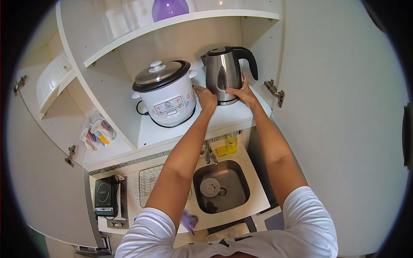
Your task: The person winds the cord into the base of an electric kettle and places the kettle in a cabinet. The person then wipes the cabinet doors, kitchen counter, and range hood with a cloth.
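Note:
A stainless steel electric kettle (231,77) with a black lid and handle stands upright on the cabinet shelf. My right hand (245,93) grips its lower right side, thumb across the front and the other fingers partly hidden behind it. To the left sits a white rice cooker (172,103) with a steel lid and a flower print. Between the two appliances is my left hand (207,99), its fingers curled by the rice cooker's right side. Whatever those fingers hold, if anything, is hidden. A black cord runs around the cooker's base.
Above hangs a shelf (180,18) bearing a purple round item (170,9). An open cabinet door (340,107) flanks me at right. Below are a sink (236,200) with a bowl (210,187), a faucet (210,155), a dish rack (148,180) and an induction cooker (106,195). Mugs (101,131) stand left.

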A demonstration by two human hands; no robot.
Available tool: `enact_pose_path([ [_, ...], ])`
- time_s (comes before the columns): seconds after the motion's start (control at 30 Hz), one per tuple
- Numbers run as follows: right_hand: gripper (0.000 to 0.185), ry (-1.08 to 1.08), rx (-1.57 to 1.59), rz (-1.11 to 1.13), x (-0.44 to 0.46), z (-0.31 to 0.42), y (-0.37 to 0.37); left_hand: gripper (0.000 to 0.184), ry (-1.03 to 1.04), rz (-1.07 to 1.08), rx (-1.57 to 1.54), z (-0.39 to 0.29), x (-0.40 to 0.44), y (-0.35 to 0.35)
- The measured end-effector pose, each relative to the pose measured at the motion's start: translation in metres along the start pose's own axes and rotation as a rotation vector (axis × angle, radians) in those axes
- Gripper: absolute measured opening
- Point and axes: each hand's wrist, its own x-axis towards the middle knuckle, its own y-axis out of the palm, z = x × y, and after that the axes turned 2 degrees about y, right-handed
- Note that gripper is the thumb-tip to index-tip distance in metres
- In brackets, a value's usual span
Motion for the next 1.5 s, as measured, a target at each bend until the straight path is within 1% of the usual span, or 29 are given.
enact_pose_path([
  [0.07, 0.127, -0.021, -0.028, 0.002, 0.009, -0.012, -0.004, 0.065, -0.191, 0.091, -0.218, -0.003, 0.004, -0.013],
  [0.1, 0.127, -0.015, -0.027, 0.001, 0.01, -0.011, -0.005, 0.065, -0.194, 0.096, -0.217, 0.003, 0.006, -0.006],
  [0.17, 0.133, 0.003, -0.006, 0.014, 0.01, -0.009, -0.007, 0.048, -0.043, -0.119, -0.365, 0.014, 0.006, 0.011],
  [0.2, 0.133, 0.013, -0.006, 0.007, 0.009, -0.009, -0.007, 0.048, -0.046, -0.107, -0.366, 0.017, 0.004, 0.015],
  [0.27, 0.129, 0.021, 0.018, 0.009, 0.009, -0.006, -0.008, 0.036, -0.132, -0.237, -0.728, 0.02, 0.004, 0.022],
  [0.3, 0.126, 0.005, 0.024, 0.002, 0.009, -0.008, -0.008, 0.039, -0.148, -0.223, -0.786, 0.02, 0.007, 0.021],
  [0.43, 0.121, 0.067, 0.016, 0.023, 0.008, -0.005, -0.01, 0.037, -0.142, -0.219, -0.671, 0.018, 0.005, 0.019],
  [0.5, 0.12, 0.091, 0.021, 0.053, 0.007, -0.002, -0.011, 0.039, -0.151, -0.228, -0.45, 0.016, 0.01, 0.019],
  [0.53, 0.118, 0.108, 0.027, 0.081, 0.008, -0.002, -0.013, 0.039, -0.154, -0.228, -0.454, 0.019, 0.017, 0.024],
  [0.6, 0.117, 0.109, 0.03, 0.078, 0.008, -0.002, -0.014, 0.043, -0.405, -0.134, -0.457, 0.023, 0.035, 0.026],
  [0.63, 0.115, 0.113, 0.041, 0.073, 0.008, -0.003, -0.013, 0.045, -0.442, -0.025, -0.547, 0.027, 0.041, 0.024],
  [0.67, 0.115, 0.11, 0.04, 0.073, 0.009, -0.003, -0.012, 0.045, -0.44, -0.026, -0.548, 0.027, 0.049, 0.023],
  [0.73, 0.114, 0.114, 0.055, 0.046, 0.008, -0.005, -0.013, 0.045, -0.699, 0.086, -0.634, 0.021, 0.061, 0.02],
  [0.77, 0.114, 0.117, 0.05, 0.045, 0.009, -0.006, -0.013, 0.045, -0.703, 0.089, -0.637, 0.018, 0.064, 0.019],
  [0.83, 0.114, 0.111, 0.067, 0.057, 0.012, -0.009, -0.015, 0.046, -0.789, -0.036, -0.84, 0.024, 0.081, 0.033],
  [0.87, 0.114, 0.11, 0.065, 0.06, 0.012, -0.009, -0.016, 0.046, -0.79, -0.039, -0.842, 0.028, 0.09, 0.042],
  [0.93, 0.114, 0.101, 0.075, 0.065, 0.01, -0.007, -0.016, 0.023, -0.824, -0.192, -0.756, 0.04, 0.109, 0.061],
  [0.97, 0.114, 0.1, 0.076, 0.067, 0.011, -0.007, -0.016, 0.023, -0.824, -0.195, -0.755, 0.045, 0.117, 0.062],
  [1.03, 0.092, 0.098, 0.078, 0.064, 0.014, -0.011, -0.018, 0.021, -0.817, 0.1, -0.759, 0.048, 0.126, 0.056],
  [1.07, 0.092, 0.091, 0.081, 0.064, 0.016, -0.012, -0.019, 0.021, -0.81, 0.096, -0.758, 0.048, 0.131, 0.053],
  [1.13, 0.091, 0.096, 0.081, 0.076, 0.014, -0.013, -0.02, 0.015, -0.778, 0.618, -0.598, 0.053, 0.143, 0.051],
  [1.17, 0.089, 0.085, 0.085, 0.069, 0.014, -0.012, -0.02, 0.015, -0.769, 0.614, -0.599, 0.056, 0.149, 0.049],
  [1.23, 0.088, 0.085, 0.101, 0.082, 0.013, -0.011, -0.02, 0.012, -0.63, 0.859, -0.548, 0.064, 0.157, 0.047],
  [1.27, 0.088, 0.093, 0.117, 0.094, 0.013, -0.01, -0.02, 0.012, -0.622, 0.856, -0.546, 0.065, 0.158, 0.05],
  [1.3, 0.087, 0.08, 0.112, 0.092, 0.014, -0.012, -0.021, 0.011, -0.669, 0.73, -0.568, 0.051, 0.144, 0.039],
  [1.33, 0.087, 0.072, 0.113, 0.091, 0.013, -0.01, -0.02, 0.011, -0.714, 0.602, -0.59, 0.055, 0.146, 0.046],
  [1.43, 0.088, 0.108, 0.126, 0.125, 0.008, -0.003, -0.02, 0.008, -0.39, 0.803, -0.54, 0.144, 0.215, 0.13],
  [1.47, 0.088, 0.099, 0.12, 0.12, 0.008, -0.001, -0.018, 0.008, -0.485, 0.742, -0.679, 0.119, 0.195, 0.11],
  [1.5, 0.095, 0.084, 0.122, 0.102, 0.008, -0.003, -0.017, 0.009, -0.577, 0.669, -0.822, 0.087, 0.17, 0.082],
])
